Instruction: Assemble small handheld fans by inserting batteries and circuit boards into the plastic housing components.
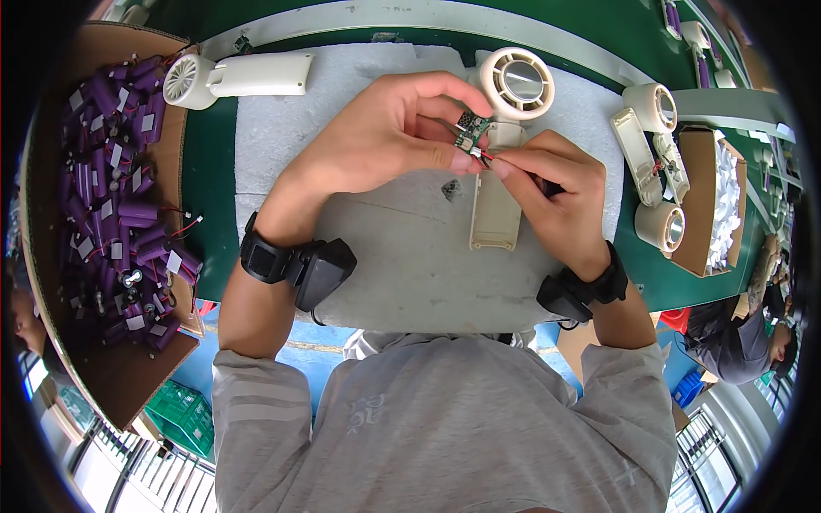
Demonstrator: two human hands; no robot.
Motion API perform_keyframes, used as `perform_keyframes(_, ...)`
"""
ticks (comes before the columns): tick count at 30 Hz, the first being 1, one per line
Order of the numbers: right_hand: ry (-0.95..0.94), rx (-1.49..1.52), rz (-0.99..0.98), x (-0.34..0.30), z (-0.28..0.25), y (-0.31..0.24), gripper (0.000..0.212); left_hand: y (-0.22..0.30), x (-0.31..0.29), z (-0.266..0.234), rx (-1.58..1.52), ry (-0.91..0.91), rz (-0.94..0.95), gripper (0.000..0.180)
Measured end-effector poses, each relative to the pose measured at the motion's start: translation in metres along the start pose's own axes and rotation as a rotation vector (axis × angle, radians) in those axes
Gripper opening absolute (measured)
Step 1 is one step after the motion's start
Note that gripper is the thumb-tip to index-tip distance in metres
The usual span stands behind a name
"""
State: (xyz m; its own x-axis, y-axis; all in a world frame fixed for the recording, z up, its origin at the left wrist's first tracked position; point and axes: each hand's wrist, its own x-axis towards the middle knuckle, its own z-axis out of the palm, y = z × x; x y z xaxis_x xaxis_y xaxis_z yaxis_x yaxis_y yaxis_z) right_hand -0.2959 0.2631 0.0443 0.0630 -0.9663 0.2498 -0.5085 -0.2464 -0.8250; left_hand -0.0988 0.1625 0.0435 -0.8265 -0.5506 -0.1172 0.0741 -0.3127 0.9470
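Note:
Between the thumb and fingers of my left hand (389,128) is a small green circuit board (471,128). My right hand (556,184) pinches thin red and black wires (486,157) at a white connector on the board's lower edge. Whether the plug is fully seated I cannot tell. Just beyond and beneath my hands lies an open cream handheld fan (518,83), its round head at the far end and its hollow handle (494,218) pointing toward me. My right fingers partly cover that handle.
A grey foam mat (385,274) covers the green bench. At left stands a cardboard box (184,154) of purple battery cells (103,205); beside it is a cream fan part (256,75). On the right are more opened fans (650,109) and a box (697,248) of white pieces. Another person (735,346) is at far right.

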Motion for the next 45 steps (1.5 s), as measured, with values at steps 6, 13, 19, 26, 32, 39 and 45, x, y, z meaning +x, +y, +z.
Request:
perform_keyframes(6, 0.036, -0.036, -0.027, 0.0004, 0.0023, -0.0001, 0.012, -0.0011, -0.001, -0.0015, 0.054, 0.025, 0.002, 0.033)
perform_keyframes(13, 0.113, -0.085, -0.102, -0.0014, 0.0058, 0.001, 0.014, -0.0053, 0.0, 0.0, 0.109, 0.113, 0.009, 0.035)
perform_keyframes(19, 0.146, -0.124, -0.132, -0.0026, 0.0069, 0.0032, 0.015, -0.0063, 0.0, -0.0008, 0.079, 0.129, -0.006, 0.036)
perform_keyframes(26, 0.14, -0.133, -0.184, -0.0028, 0.006, 0.0041, 0.018, -0.0039, 0.0002, 0.0005, 0.034, 0.144, -0.054, 0.038)
perform_keyframes(32, 0.133, -0.146, -0.212, -0.0031, 0.0061, 0.0055, 0.02, -0.0042, -0.0002, -0.0006, 0.033, 0.14, -0.052, 0.037)
perform_keyframes(39, 0.133, -0.156, -0.226, -0.0031, 0.006, 0.0067, 0.021, -0.0026, -0.0011, 0.0014, -0.057, 0.118, -0.075, 0.037)
perform_keyframes(45, 0.122, -0.166, -0.225, -0.0027, 0.0074, 0.0056, 0.022, -0.0045, -0.0007, -0.0003, 0.0, 0.12, -0.066, 0.037)
